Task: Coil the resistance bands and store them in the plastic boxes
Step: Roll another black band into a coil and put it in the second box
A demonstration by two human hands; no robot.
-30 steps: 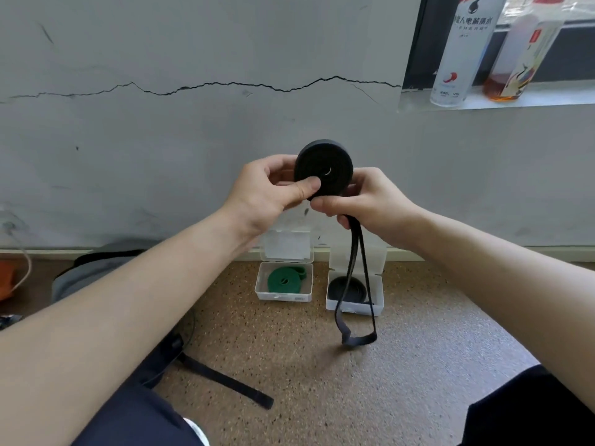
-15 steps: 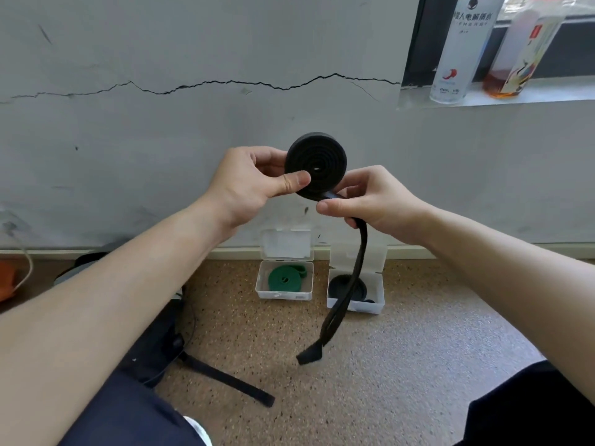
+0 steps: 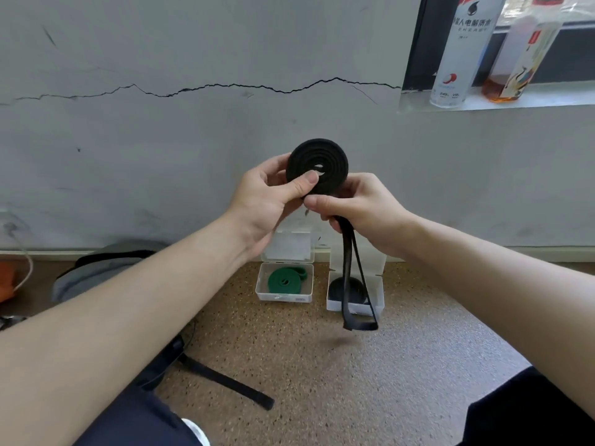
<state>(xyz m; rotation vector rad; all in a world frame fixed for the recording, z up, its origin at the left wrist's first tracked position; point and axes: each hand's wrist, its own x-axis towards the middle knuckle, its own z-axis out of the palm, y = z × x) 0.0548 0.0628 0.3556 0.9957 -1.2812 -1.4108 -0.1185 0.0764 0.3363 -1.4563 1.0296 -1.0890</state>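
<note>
Mid-coil: the left hand (image 3: 264, 201) pinches the black band's coil (image 3: 317, 165) at frame centre while the right hand (image 3: 360, 210) grips its loose tail (image 3: 354, 284). Next, I judge, wind that tail on.

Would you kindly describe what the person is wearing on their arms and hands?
Nothing that shows: the left hand and right hand are bare, with no gloves, rings or watch in view, and no sleeves show on the arms.

The white bottle (image 3: 463, 49) on the sill (image 3: 547, 100) reads "电解质水", "ENERGY" beneath, and "240" near its base.
</note>
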